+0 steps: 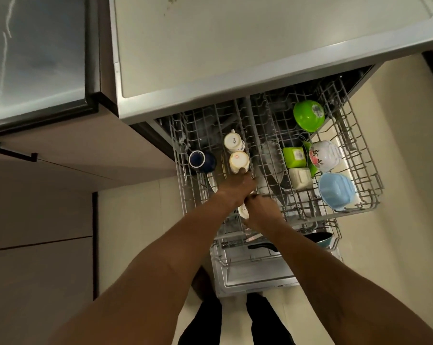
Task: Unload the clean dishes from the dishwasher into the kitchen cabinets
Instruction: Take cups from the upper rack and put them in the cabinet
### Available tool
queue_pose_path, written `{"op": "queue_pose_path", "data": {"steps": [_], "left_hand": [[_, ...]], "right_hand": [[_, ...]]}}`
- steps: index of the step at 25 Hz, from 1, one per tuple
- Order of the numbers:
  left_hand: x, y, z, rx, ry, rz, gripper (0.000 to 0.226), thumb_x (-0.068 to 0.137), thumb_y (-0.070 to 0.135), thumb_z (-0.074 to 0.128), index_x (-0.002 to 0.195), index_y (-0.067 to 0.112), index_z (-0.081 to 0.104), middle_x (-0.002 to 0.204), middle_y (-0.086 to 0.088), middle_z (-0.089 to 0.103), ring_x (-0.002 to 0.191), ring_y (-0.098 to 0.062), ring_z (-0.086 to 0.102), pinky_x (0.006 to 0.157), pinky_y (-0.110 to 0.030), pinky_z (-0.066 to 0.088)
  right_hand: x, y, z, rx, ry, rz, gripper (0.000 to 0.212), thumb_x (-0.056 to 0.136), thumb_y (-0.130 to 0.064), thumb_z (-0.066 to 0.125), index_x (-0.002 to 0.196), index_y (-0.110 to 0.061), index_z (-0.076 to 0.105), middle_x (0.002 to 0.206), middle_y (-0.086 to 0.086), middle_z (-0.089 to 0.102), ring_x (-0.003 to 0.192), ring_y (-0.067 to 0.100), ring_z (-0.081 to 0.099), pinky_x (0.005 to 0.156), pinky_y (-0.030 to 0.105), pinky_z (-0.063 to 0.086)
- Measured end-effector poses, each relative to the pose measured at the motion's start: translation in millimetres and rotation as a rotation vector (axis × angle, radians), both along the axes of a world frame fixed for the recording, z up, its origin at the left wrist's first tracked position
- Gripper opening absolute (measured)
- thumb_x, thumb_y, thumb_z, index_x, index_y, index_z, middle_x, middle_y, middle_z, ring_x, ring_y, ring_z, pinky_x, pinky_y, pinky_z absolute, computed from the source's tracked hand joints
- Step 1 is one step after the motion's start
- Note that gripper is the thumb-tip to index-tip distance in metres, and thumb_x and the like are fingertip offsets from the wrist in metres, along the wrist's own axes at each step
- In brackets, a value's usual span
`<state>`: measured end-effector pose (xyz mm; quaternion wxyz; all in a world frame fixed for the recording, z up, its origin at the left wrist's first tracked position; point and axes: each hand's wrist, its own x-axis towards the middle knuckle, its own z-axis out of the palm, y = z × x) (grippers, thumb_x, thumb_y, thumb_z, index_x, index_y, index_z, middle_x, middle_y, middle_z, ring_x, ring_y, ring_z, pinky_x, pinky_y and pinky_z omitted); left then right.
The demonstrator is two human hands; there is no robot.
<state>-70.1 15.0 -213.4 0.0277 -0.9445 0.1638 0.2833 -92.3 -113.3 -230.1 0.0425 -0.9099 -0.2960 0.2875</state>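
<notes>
Cabinets (pixel 43 175) with a dark handle (pixel 13 151) fill the left side, under a grey counter edge. Right of them the worktop (pixel 260 41) overhangs the open dishwasher, whose upper rack (pixel 354 155) is pulled out over the pale floor.

At the rack's left end a dark blue mug (pixel 201 161) lies tilted on its side. Just right of it stand two upside-down cups in a row: a white cup (pixel 233 141) with lettering on its base farther in, and a cream cup (pixel 239 161) nearer the person.

The left hand (pixel 236 186) reaches in from below, its fingertips touching the near side of the cream cup; whether the fingers have actually closed on it cannot be told. Touching it on the right, the right hand (pixel 262 210) is curled around a small white cup (pixel 244 211), of which only a sliver shows between the two hands, low over the front part of the rack.

Further right, clear glass dishes (pixel 272 158) stand on edge in the tines. Beyond them come a square green container (pixel 294 156) and a square cream container (pixel 300 178), then a flowered bowl (pixel 325 155) and a light blue bowl (pixel 336 190) at the front corner. A round green bowl (pixel 308 115) sits at the back right.

Below the rack, the lower basket (pixel 235 245) holds a dark pan (pixel 318 237).
</notes>
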Motion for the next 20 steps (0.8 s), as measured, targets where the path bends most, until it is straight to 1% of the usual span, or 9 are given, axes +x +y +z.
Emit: {"op": "queue_pose_path", "data": {"steps": [2, 3, 5, 7, 9, 13, 15, 18, 20], "left_hand": [[1.1, -2.9, 13.1, 0.030, -0.020, 0.007, 0.035, 0.091, 0.006, 0.061, 0.126, 0.007, 0.056, 0.123, -0.015, 0.057, 0.119, -0.038, 0.054, 0.084, -0.046, 0.053], [0.6, -3.1, 19.7, 0.039, -0.022, 0.040, 0.032, 0.089, 0.003, 0.061, 0.121, 0.006, 0.059, 0.118, -0.015, 0.060, 0.116, -0.036, 0.056, 0.082, -0.045, 0.053], [-0.8, -3.6, 38.8, -0.006, -0.016, 0.112, 0.026, 0.090, 0.001, 0.060, 0.116, 0.005, 0.063, 0.113, -0.014, 0.063, 0.111, -0.033, 0.059, 0.080, -0.041, 0.054], [-7.5, -1.6, 59.2, -0.053, -0.023, 0.147, 0.026, 0.091, 0.008, 0.063, 0.116, 0.005, 0.063, 0.112, -0.014, 0.063, 0.106, -0.033, 0.060, 0.079, -0.040, 0.052], [-16.4, 5.6, 75.9, -0.076, -0.081, 0.204, 0.031, 0.088, 0.015, 0.066, 0.117, 0.006, 0.062, 0.113, -0.015, 0.061, 0.102, -0.032, 0.060, 0.077, -0.040, 0.051], [-36.4, 27.9, 117.1, -0.069, -0.205, 0.310, 0.032, 0.080, 0.020, 0.072, 0.110, 0.010, 0.067, 0.106, -0.010, 0.061, 0.099, -0.025, 0.054, 0.082, -0.034, 0.051], [-45.3, 38.4, 144.9, -0.072, -0.271, 0.324, 0.032, 0.079, 0.025, 0.073, 0.108, 0.013, 0.066, 0.104, -0.008, 0.060, 0.096, -0.023, 0.054, 0.081, -0.032, 0.049], [-59.2, 51.3, 190.6, -0.113, -0.353, 0.364, 0.036, 0.081, 0.025, 0.074, 0.113, 0.012, 0.066, 0.105, -0.007, 0.058, 0.097, -0.022, 0.055, 0.077, -0.031, 0.051], [-68.8, 61.0, 219.2, -0.141, -0.387, 0.377, 0.037, 0.081, 0.022, 0.074, 0.115, 0.011, 0.066, 0.104, -0.007, 0.057, 0.097, -0.021, 0.055, 0.075, -0.033, 0.054]], "right_hand": [[0.1, -4.5, 5.3, 0.055, 0.040, -0.047, 0.046, 0.077, -0.033, 0.076, 0.117, -0.015, 0.062, 0.104, 0.006, 0.071, 0.092, 0.027, 0.070, 0.077, 0.034, 0.055], [0.3, -7.5, 10.9, 0.087, 0.060, -0.071, 0.046, 0.075, -0.033, 0.077, 0.115, -0.017, 0.062, 0.101, 0.005, 0.072, 0.089, 0.025, 0.070, 0.076, 0.034, 0.057], [0.5, -14.9, 25.9, 0.139, 0.099, -0.090, 0.050, 0.071, -0.037, 0.078, 0.115, -0.020, 0.061, 0.098, 0.002, 0.072, 0.085, 0.022, 0.070, 0.075, 0.035, 0.058], [-0.7, -22.8, 45.9, 0.190, 0.091, -0.083, 0.056, 0.070, -0.038, 0.078, 0.120, -0.023, 0.058, 0.099, 0.000, 0.071, 0.086, 0.021, 0.069, 0.075, 0.035, 0.058], [-3.0, -31.0, 66.0, 0.239, 0.044, -0.106, 0.062, 0.070, -0.037, 0.079, 0.126, -0.023, 0.055, 0.103, 0.000, 0.070, 0.088, 0.022, 0.068, 0.075, 0.034, 0.057], [-4.3, -37.5, 114.4, 0.255, -0.048, -0.153, 0.065, 0.069, -0.036, 0.080, 0.126, -0.024, 0.051, 0.105, 0.000, 0.069, 0.088, 0.022, 0.067, 0.072, 0.032, 0.054], [-3.7, -33.3, 138.9, 0.252, -0.074, -0.163, 0.067, 0.067, -0.034, 0.080, 0.126, -0.025, 0.050, 0.105, 0.000, 0.069, 0.089, 0.024, 0.066, 0.070, 0.031, 0.052], [-4.1, -20.6, 177.7, 0.294, -0.129, -0.170, 0.066, 0.068, -0.036, 0.080, 0.126, -0.025, 0.051, 0.104, 0.002, 0.068, 0.089, 0.024, 0.066, 0.067, 0.028, 0.047], [-3.6, -9.4, 204.4, 0.315, -0.181, -0.158, 0.066, 0.069, -0.033, 0.080, 0.128, -0.024, 0.052, 0.106, 0.004, 0.068, 0.091, 0.026, 0.067, 0.070, 0.030, 0.050]]}}
